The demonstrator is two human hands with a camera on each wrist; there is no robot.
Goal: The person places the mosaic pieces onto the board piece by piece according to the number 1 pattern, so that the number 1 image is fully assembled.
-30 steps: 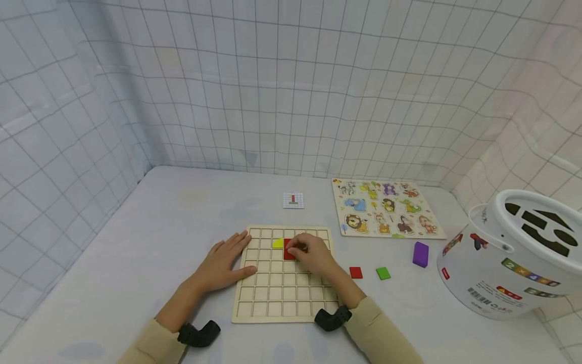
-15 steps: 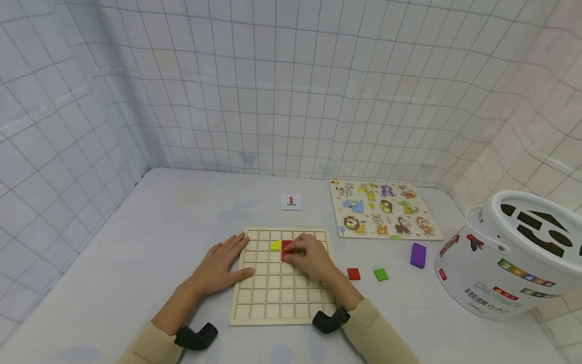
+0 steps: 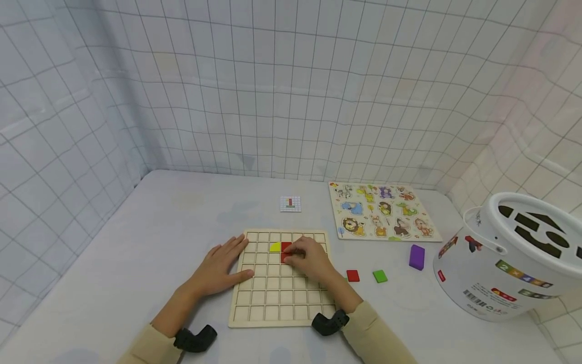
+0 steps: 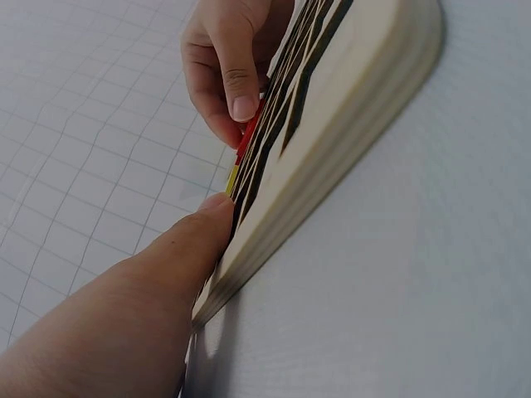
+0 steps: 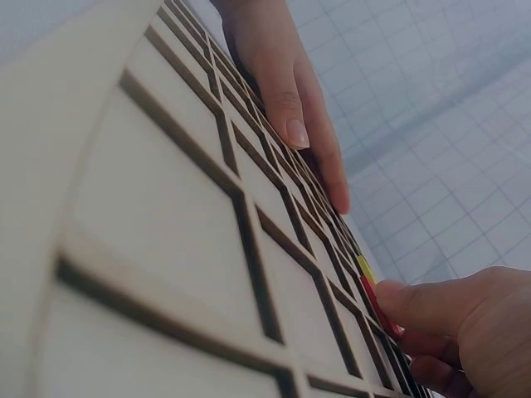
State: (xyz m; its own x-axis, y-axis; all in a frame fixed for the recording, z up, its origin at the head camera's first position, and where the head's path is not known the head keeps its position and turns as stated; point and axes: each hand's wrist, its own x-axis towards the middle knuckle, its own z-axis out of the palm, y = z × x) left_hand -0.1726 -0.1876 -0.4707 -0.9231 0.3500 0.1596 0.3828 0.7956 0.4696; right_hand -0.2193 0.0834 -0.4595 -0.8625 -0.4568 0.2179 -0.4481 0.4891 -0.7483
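A pale wooden grid board (image 3: 265, 312) lies on the table in the head view. My left hand (image 3: 218, 268) rests flat at its left edge, fingers straight and the thumb over the grid. In the board's upper part sits a yellow tile (image 3: 275, 247) with one rounded side, and beside it are red square tiles (image 3: 285, 245), one above the other. My right hand (image 3: 310, 260) is over them, thumb and fingertips pinching at a red tile (image 4: 250, 133), as the left wrist view shows. The hand hides part of the red tiles and the cells to their right.
Right of the board lie a loose red tile (image 3: 352, 275), a green tile (image 3: 380, 276) and a purple block (image 3: 417, 257). Behind them is an animal puzzle board (image 3: 391, 237). A white bucket (image 3: 482, 273) stands far right. A small pattern card (image 3: 290, 204) lies beyond the grid.
My right thumb and fingertips have shifted slightly over the red tiles, showing the upper one more. The head view has drifted a little. My left hand stays at the board's edge.
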